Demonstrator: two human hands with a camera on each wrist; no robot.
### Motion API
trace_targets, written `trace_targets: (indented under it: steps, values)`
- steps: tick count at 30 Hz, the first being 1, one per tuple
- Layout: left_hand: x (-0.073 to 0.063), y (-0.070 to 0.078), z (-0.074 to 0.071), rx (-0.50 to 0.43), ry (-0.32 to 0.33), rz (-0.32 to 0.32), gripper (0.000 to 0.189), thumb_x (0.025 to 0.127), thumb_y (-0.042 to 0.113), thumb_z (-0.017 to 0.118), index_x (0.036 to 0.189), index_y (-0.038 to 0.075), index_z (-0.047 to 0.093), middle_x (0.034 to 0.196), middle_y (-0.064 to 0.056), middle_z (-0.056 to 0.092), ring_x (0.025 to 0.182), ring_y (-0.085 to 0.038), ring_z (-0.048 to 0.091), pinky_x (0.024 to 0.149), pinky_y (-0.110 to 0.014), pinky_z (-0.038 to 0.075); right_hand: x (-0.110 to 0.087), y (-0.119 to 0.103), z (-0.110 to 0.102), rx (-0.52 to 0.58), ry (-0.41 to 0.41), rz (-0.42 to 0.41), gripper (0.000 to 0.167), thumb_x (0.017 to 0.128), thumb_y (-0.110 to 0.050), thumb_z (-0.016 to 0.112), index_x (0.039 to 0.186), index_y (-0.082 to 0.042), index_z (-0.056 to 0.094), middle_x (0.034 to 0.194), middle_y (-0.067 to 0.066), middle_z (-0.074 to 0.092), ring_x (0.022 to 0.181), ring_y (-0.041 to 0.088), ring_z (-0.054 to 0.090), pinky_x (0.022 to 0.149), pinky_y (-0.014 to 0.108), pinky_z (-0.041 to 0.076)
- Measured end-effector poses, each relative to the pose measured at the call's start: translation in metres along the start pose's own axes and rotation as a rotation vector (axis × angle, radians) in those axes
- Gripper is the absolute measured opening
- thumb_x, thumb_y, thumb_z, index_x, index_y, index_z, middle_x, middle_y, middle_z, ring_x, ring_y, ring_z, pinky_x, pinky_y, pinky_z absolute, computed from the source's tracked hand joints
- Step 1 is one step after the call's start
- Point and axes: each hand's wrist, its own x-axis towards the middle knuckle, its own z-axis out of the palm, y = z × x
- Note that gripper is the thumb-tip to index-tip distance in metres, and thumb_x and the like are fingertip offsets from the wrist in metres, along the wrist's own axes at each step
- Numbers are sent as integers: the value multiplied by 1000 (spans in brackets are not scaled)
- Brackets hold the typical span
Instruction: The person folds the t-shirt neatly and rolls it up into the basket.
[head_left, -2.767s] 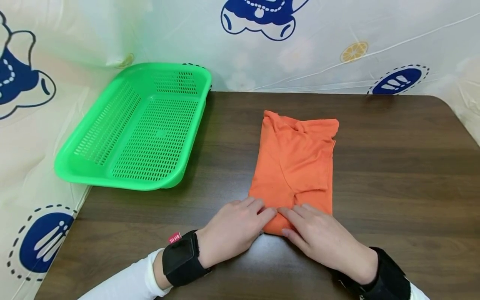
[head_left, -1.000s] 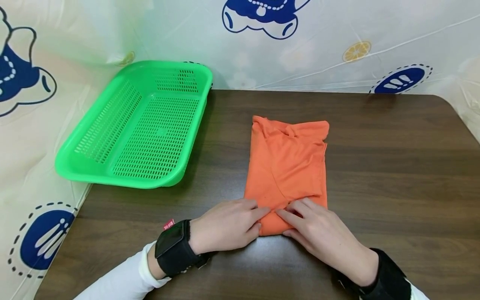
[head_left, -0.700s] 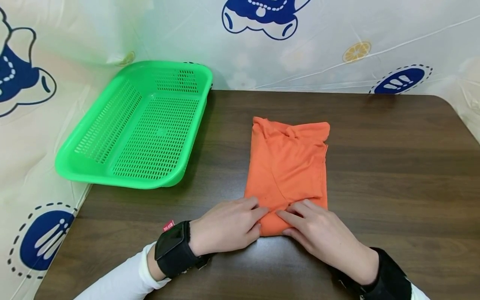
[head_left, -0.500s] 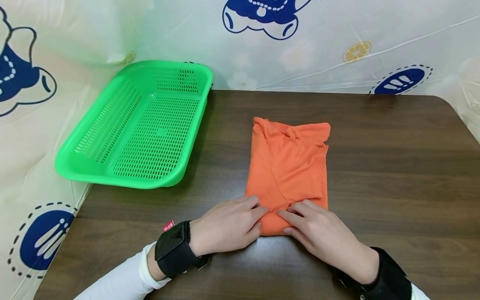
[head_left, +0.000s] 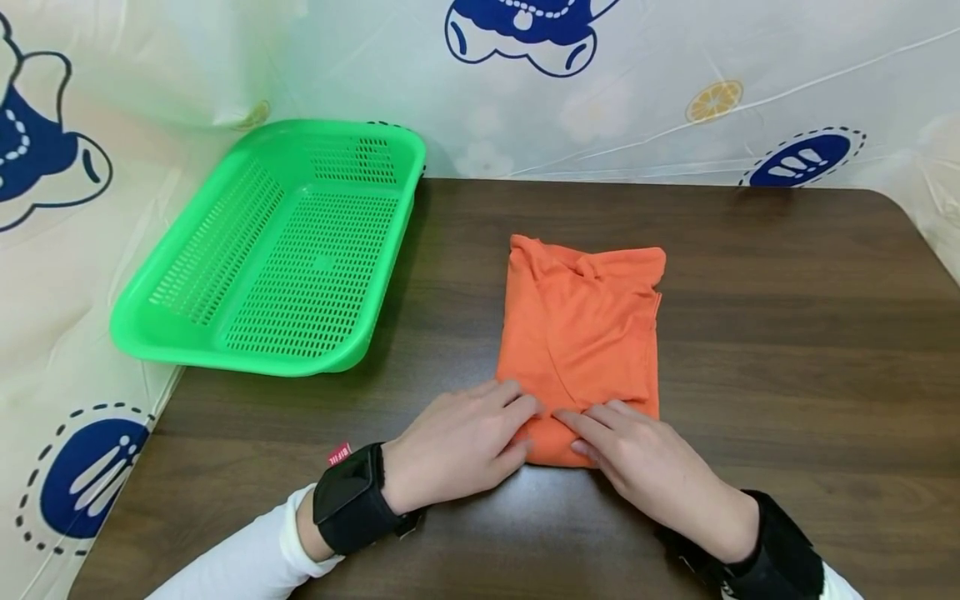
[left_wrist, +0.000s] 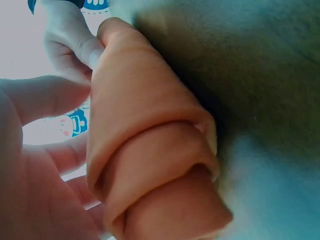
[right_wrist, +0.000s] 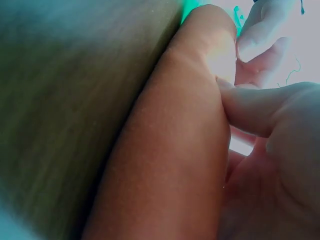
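Note:
A folded orange shirt (head_left: 581,333) lies lengthwise on the table, its near end rolled over into a thick edge. My left hand (head_left: 457,446) holds the left part of this edge, thumb in front and fingers over the top. At the right part my right hand (head_left: 652,467) does the same, with its index fingertip close to the left one. In the left wrist view, the end of the roll (left_wrist: 150,150) shows several overlapping layers. The right wrist view has the smooth front of the shirt (right_wrist: 165,130) with the right thumb against it.
A green perforated plastic basket (head_left: 322,262) stands at the left, with nothing in it. The dark wooden table (head_left: 810,350) extends to the right of the shirt. A white printed plastic sheet (head_left: 637,50) hangs behind and at the left.
Over the span the shirt shifts toward me and left, then slightly right. Lately my left fingers have moved a little up on the rolled edge, which sits slightly farther from me.

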Motion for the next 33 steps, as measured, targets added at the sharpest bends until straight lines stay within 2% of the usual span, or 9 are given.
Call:
trace_targets:
  steps: [4, 7, 13, 17, 25, 33]
  values:
    - [0, 0, 1, 21, -5, 27, 30, 79, 40, 61, 100, 19, 55, 89, 7, 44, 72, -8, 43, 55, -25, 42, 0, -1, 0, -11, -7, 10, 36, 80, -19, 66, 115, -14, 58, 78, -10, 50, 69, 5, 48, 56, 18, 41]
    - [0, 0, 2, 41, -3, 41, 35, 77, 39, 65, 103, 19, 55, 90, 6, 44, 74, -9, 43, 55, -25, 42, 0, 0, -1, -12, -17, 17, 35, 81, -18, 65, 115, -14, 57, 75, -11, 48, 67, 5, 46, 56, 16, 39]
    - [0, -2, 5, 63, 5, 59, 34, 81, 34, 63, 111, 20, 56, 91, 4, 49, 80, -11, 47, 61, -27, 45, 0, 0, -1, -8, -44, 35, 35, 82, -11, 62, 116, -15, 56, 72, -12, 47, 68, 4, 46, 59, 19, 40]
    - [-1, -3, 5, 66, -7, 64, 34, 83, 32, 61, 115, 21, 56, 90, 4, 52, 81, -11, 49, 64, -29, 45, -1, 0, 0, -6, -53, 50, 32, 85, -13, 59, 117, -17, 56, 72, -14, 48, 69, 3, 48, 61, 21, 41]
    - [-1, -6, 7, 69, -10, 77, 30, 85, 33, 58, 115, 25, 58, 76, 6, 49, 69, -10, 47, 58, -27, 43, -1, -1, 1, 8, -45, 55, 28, 88, -17, 54, 116, -17, 57, 73, -15, 46, 72, 3, 48, 61, 21, 41]
    - [0, -9, 4, -3, -65, 47, 30, 86, 34, 57, 114, 26, 59, 71, 9, 48, 68, -8, 47, 55, -26, 42, -1, -3, 1, 5, 7, 29, 26, 87, -17, 54, 113, -15, 59, 72, -14, 42, 68, 3, 44, 56, 17, 38]
